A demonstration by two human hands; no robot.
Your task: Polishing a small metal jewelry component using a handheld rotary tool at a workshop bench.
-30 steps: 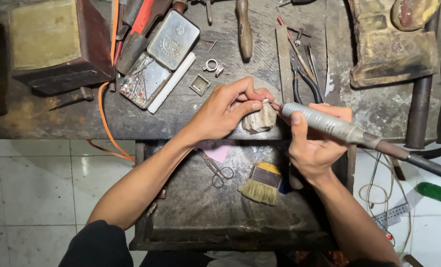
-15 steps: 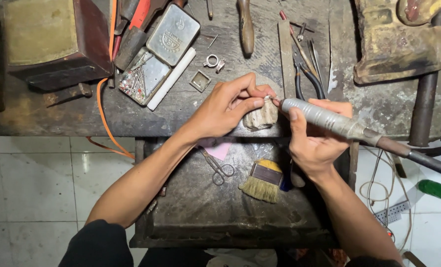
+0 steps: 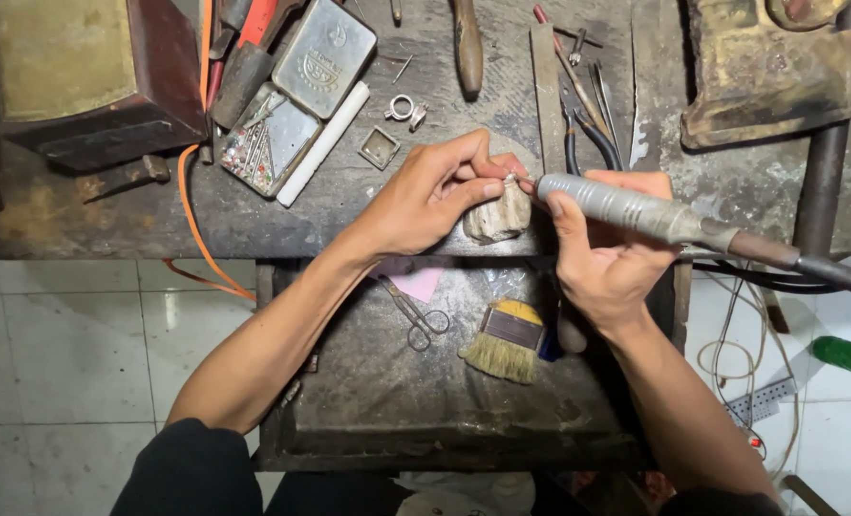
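Note:
My left hand [image 3: 435,191] pinches a small metal ring-like piece [image 3: 510,178] against the top of a worn wooden bench peg [image 3: 498,218] at the edge of the dark workbench [image 3: 349,215]. My right hand [image 3: 602,253] grips a grey rotary handpiece [image 3: 626,208] like a pen. Its thin bit touches the small piece between my left fingertips. A dark flexible shaft runs from the handpiece off to the right.
On the bench lie two metal tins [image 3: 297,96], a white stick [image 3: 322,143], a silver ring [image 3: 402,108], a square metal frame [image 3: 380,148], pliers [image 3: 588,134] and files. The open drawer [image 3: 378,420] below holds scissors [image 3: 416,315], a brush [image 3: 507,339] and pink paper [image 3: 416,282]. A green bottle [image 3: 846,355] lies on the tiled floor.
Both hands stay at the peg with the handpiece bit on the small piece. Only the view has shifted slightly.

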